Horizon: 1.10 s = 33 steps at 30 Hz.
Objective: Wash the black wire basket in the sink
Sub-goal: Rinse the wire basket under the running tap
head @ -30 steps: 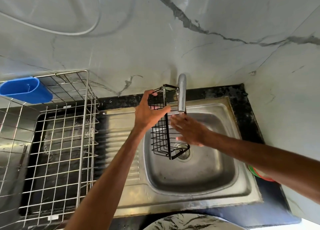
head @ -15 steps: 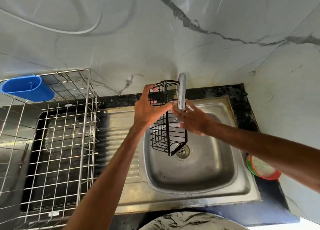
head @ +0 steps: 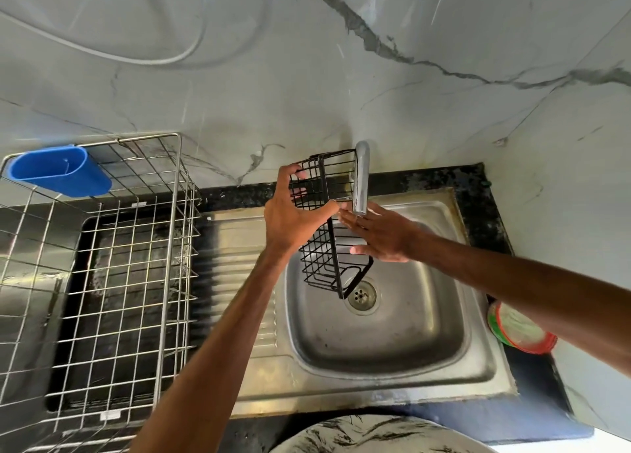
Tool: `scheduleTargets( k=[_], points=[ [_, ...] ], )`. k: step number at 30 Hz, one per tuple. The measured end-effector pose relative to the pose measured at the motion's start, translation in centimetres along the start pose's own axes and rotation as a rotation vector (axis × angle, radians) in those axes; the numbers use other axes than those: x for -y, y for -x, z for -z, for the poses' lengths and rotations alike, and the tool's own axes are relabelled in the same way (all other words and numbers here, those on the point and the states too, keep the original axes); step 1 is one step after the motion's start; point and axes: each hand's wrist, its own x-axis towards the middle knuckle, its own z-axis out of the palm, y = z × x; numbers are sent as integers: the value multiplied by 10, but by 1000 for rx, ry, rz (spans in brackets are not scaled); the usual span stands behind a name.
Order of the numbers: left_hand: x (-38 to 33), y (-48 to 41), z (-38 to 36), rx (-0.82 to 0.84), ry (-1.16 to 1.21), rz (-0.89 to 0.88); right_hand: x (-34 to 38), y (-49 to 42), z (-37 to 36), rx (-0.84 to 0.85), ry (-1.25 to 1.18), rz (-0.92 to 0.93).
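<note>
left hand [head: 293, 220] grips black wire basket [head: 327, 227] on end over sink [head: 392, 350], under tap [head: 361, 179]; right hand [head: 379, 236], fingers straight, presses its side.

No text, brand, number or sign can be read anywhere in the frame. Two small white tags are seen clipped to the steel wire dish rack [head: 169, 247] at the left: a far tag [head: 138, 205] at middle left and a near tag [head: 109, 415] at lower left. Any print on either is too small to be made out.
</note>
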Motion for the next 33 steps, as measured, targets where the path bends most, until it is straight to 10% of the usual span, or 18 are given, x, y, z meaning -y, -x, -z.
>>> scheduleTargets(
  k=[9,16,19,23,33],
  points=[
    [16,15,-1,-72,55,83,53,32,-62,-22,-499,-11],
    [13,41,-5,-238,152,165,85,24,-61,-664,-1170,-903],
    [8,51,-5,-266,160,170,94,6,-58,-482,-1504,-1216],
    [5,60,-5,-262,192,199,98,-12,-44,-434,-2208,-1184],
    [8,29,44,178,221,446,69,-3,-46,-403,-2134,-1150]
  ],
)
